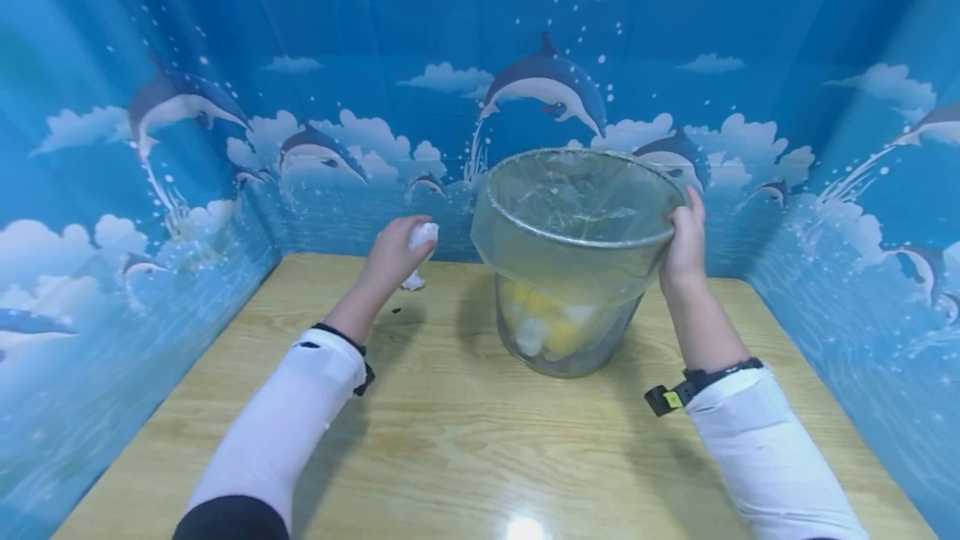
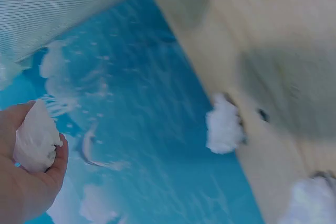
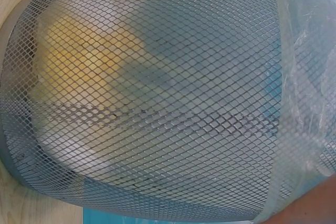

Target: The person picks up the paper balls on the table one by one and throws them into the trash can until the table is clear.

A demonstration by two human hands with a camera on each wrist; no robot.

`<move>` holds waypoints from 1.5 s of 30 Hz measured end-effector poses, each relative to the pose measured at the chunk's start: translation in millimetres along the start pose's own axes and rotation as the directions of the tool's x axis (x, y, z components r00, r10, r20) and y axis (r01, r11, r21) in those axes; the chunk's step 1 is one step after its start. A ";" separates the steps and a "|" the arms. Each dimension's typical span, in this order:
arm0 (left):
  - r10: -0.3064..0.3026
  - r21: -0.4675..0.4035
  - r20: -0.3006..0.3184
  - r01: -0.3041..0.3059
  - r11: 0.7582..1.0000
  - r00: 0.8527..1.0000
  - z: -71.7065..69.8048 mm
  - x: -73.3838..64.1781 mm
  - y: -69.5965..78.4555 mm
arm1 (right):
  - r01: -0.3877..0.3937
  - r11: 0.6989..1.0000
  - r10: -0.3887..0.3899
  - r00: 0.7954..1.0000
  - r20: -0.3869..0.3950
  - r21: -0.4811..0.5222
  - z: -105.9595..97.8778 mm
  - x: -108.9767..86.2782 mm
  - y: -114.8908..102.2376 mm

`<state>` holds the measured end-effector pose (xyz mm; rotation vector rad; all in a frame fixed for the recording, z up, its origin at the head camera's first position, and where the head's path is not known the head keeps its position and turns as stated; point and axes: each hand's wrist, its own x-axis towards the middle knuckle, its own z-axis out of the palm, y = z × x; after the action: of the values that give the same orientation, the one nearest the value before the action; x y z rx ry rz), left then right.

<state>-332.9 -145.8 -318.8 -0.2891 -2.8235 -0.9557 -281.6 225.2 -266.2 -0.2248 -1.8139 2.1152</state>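
My left hand [image 1: 396, 252] holds a crumpled white paper ball [image 2: 35, 139] between curled fingers and thumb, raised above the table to the left of the wire mesh wastebasket [image 3: 210, 72]. A clear plastic liner [image 3: 307, 72] folds over the basket's rim and hangs down outside. My right hand [image 1: 685, 244] grips the rim and liner on the right side, with the thumb over the top edge. The basket stands tilted slightly on the table. Blurred yellow contents [image 3: 86, 56] and whitish ones show through the mesh near its bottom.
Another crumpled white paper ball [image 2: 224, 125] lies at the table's far edge, and a further white piece [image 2: 310, 203] is partly in view in the left wrist view. A small dark scrap [image 1: 396, 310] lies nearby on the wooden table [image 1: 450, 440]. A blue dolphin-print curtain [image 1: 420, 23] surrounds it.
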 end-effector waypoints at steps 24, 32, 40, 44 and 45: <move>0.141 -0.074 -0.238 -0.163 0.984 0.961 -30.4 29.6 103.9 | -0.010 1.000 0.010 1.000 -0.005 -0.017 -1.1 1.2 -0.3; 0.165 -0.122 -0.221 -0.195 0.973 0.961 -28.1 32.6 135.4 | -0.009 1.000 0.009 1.000 0.003 -0.016 -0.4 0.5 -0.4; 0.226 -0.093 -0.149 -0.241 0.966 0.963 -20.5 34.9 155.0 | -0.006 1.000 0.006 1.000 -0.001 -0.011 -0.6 -1.1 -0.5; 0.265 -0.028 -0.066 -0.267 0.963 0.962 -18.8 34.3 160.2 | -0.007 1.000 0.007 1.000 0.002 -0.004 -0.6 -0.2 -0.1; 0.274 -0.016 -0.046 -0.275 0.961 0.961 -18.5 34.2 161.1 | -0.007 1.000 0.007 1.000 0.003 -0.004 -0.6 0.1 -0.2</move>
<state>-328.1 -27.1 -203.4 -0.6358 -2.6419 -0.9187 -281.4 225.8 -266.1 -0.2293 -1.8217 2.1179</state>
